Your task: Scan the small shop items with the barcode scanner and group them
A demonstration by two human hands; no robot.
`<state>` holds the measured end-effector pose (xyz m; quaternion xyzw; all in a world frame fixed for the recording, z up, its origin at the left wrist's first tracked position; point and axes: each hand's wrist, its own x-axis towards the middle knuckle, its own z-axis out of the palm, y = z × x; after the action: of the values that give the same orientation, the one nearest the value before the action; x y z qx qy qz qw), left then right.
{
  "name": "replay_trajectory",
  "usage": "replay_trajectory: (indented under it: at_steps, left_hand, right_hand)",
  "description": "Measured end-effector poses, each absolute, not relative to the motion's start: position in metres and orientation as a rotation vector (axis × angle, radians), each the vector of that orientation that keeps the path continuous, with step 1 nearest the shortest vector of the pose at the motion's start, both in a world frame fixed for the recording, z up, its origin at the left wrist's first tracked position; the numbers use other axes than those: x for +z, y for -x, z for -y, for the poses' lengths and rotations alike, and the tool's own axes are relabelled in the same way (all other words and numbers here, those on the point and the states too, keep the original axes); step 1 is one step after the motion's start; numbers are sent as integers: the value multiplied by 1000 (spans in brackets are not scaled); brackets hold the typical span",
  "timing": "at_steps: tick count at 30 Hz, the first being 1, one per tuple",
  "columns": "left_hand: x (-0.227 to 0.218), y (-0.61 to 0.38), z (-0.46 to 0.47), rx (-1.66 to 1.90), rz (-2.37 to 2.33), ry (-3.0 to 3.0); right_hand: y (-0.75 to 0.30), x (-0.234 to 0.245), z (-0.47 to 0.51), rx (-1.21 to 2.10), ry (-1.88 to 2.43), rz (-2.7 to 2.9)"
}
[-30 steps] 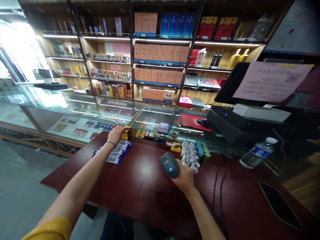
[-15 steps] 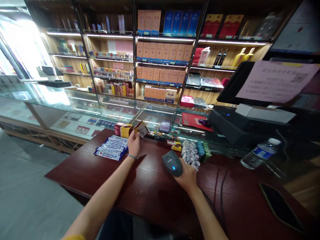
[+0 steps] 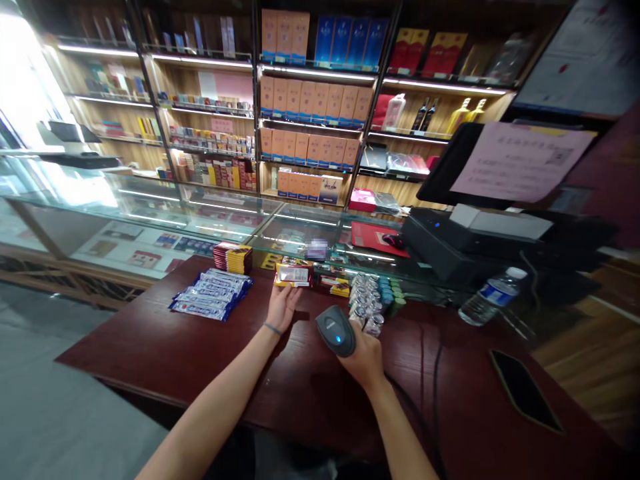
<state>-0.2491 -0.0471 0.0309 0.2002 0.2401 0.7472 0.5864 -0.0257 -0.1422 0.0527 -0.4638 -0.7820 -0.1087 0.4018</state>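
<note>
My left hand (image 3: 284,308) is closed on the lower edge of a red and yellow packaged snack bar (image 3: 293,276), whose pale label with a barcode faces me. In my right hand (image 3: 367,360) is a dark barcode scanner (image 3: 336,331) with a blue light on top, its front end towards the held bar. To the left stands a stack of similar red and yellow bars (image 3: 233,258). Nearer me lie several blue and silver wrapped sticks (image 3: 213,295). A few more bars (image 3: 334,286) lie beyond the scanner, beside rows of silver-ended rolls (image 3: 367,300) and blue and green ones.
The dark red wooden desk (image 3: 165,353) adjoins a glass display counter (image 3: 210,217). A water bottle (image 3: 493,297), a phone (image 3: 525,390) and the scanner's cable are on the right. Behind them stands a black monitor (image 3: 445,167) with a pink paper on it.
My left hand has moved right, away from the stack, and turned the bar so its label faces me. The right hand holds the scanner much as before. The view has shifted slightly.
</note>
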Motion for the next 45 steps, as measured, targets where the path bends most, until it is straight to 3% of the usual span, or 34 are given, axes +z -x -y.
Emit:
replay_trajectory:
  at_steps: [22,33,40,45]
  left_hand:
    - [35,251,49,1752,-549,-470]
    - [41,247,33,1763,-834,-757]
    - [52,229,8,1775,-1309,-1400]
    - [51,215,1,1384,-1501,-2169]
  right_hand:
    - [7,59,137,-367,1150,2007]
    - [-42,60,126,-461,1183,1979]
    - [-59,52,131,-439,1221,1875]
    - [-57,52,136,-391,1268,1773]
